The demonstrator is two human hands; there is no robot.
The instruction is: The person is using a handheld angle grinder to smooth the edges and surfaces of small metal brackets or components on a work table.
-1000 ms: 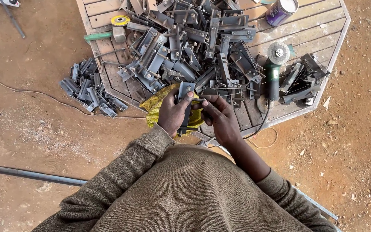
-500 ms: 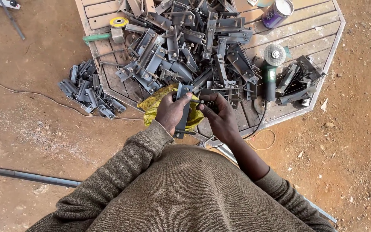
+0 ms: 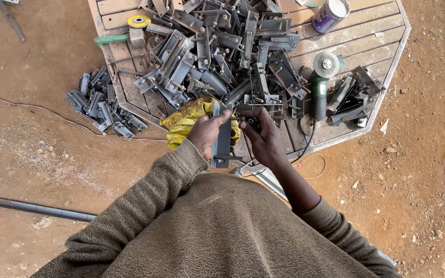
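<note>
Left hand [image 3: 205,135] gripping flat grey metal bracket [image 3: 223,139], right hand [image 3: 263,139] alongside

The person wears a loose knitted sweater [image 3: 222,231] in brownish olive, with a fine ribbed weave. Long sleeves end in ribbed cuffs. The left hand [image 3: 207,135] and right hand [image 3: 264,138] are bare, without gloves.

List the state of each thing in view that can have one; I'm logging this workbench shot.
left hand: gripping a grey metal bracket, held upright.
right hand: fingers closed on a small part at the bracket's top.
angle grinder: lying on the wooden table, disc facing up, untouched.
purple can: lying tilted.
yellow cloth: crumpled under the hands.
</note>
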